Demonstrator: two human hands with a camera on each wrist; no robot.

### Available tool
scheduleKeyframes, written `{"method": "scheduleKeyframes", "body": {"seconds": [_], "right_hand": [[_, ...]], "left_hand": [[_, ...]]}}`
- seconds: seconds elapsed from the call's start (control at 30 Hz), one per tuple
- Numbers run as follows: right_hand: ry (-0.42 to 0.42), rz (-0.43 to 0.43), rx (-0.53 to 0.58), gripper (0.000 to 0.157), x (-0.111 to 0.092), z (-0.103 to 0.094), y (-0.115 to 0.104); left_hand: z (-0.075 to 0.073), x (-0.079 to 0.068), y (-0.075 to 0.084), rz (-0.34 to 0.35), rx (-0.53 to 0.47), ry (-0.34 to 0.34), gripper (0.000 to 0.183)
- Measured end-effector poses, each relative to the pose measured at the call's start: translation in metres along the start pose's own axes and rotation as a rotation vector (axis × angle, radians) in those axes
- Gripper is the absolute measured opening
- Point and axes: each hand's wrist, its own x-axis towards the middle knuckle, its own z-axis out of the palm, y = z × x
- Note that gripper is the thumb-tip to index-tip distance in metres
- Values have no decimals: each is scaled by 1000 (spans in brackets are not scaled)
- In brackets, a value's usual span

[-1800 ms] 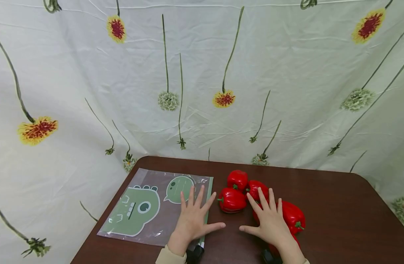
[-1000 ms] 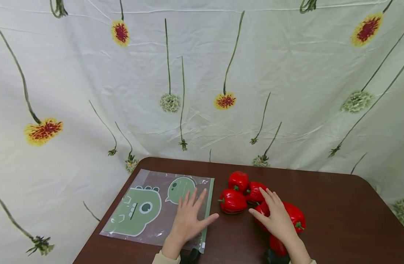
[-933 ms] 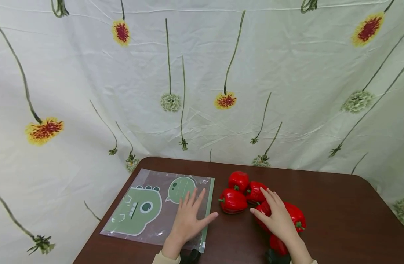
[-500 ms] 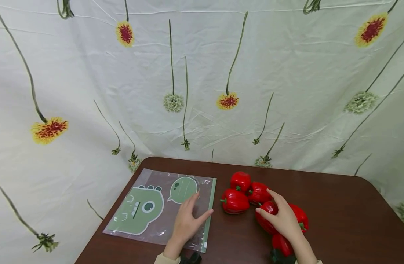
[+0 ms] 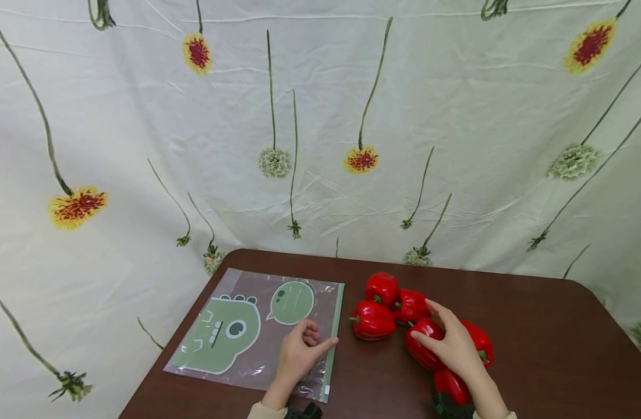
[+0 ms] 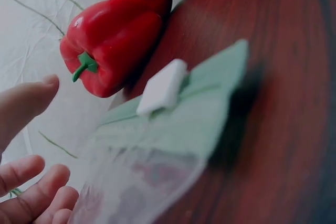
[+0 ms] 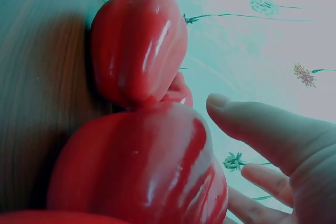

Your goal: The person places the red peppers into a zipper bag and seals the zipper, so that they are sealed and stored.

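My left hand (image 5: 297, 353) hovers over the zip edge of a clear slider bag (image 5: 247, 366) with a green cartoon print. Its fingers (image 6: 50, 192) are loosely curled with nothing in them, and the thumb sticks out to the right. The bag's white slider (image 6: 161, 88) shows up close in the left wrist view. My right hand (image 5: 453, 344) is over a red bell pepper (image 5: 424, 348), thumb on one side and fingers on the other. In the right wrist view its thumb stands off the nearby pepper (image 7: 142, 166), with a gap visible.
Three red bell peppers cluster behind the bag's right side, among them the front one (image 5: 372, 320). Another pepper (image 5: 480, 342) lies right of my right hand, and one (image 5: 450, 384) by its wrist. A floral cloth (image 5: 320, 116) hangs behind the brown table (image 5: 551, 349).
My left hand's fingers, spread wide before, have curled in above the bag. My right hand has narrowed its spread and shifted slightly right over the pepper. Bag and peppers stay in place.
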Motion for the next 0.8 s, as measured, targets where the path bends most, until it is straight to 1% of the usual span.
{"method": "scheduleKeyframes", "body": {"seconds": [0.07,0.17,0.33,0.43,0.6,0.7,0.8], "right_hand": [[-3,-3,8,77,1,0,2],[-20,7,32,76,2,-1,4],[-58,45,69,78,2,-3,5],[-75,68,82,78,2,-4,6],[-101,88,131,74,2,-7,9],[-119,108,155,73,2,-8,11],[-132,137,152,72,3,-9,13]], "left_hand": [[0,0,-1,-16,1,-23,43],[0,-1,0,-23,31,-54,41],[2,-2,0,10,101,-76,40],[4,-2,-1,38,137,-75,38],[6,-2,-3,73,155,-67,30],[7,-2,-3,94,160,-49,24],[8,-2,-3,126,169,-18,16]]}}
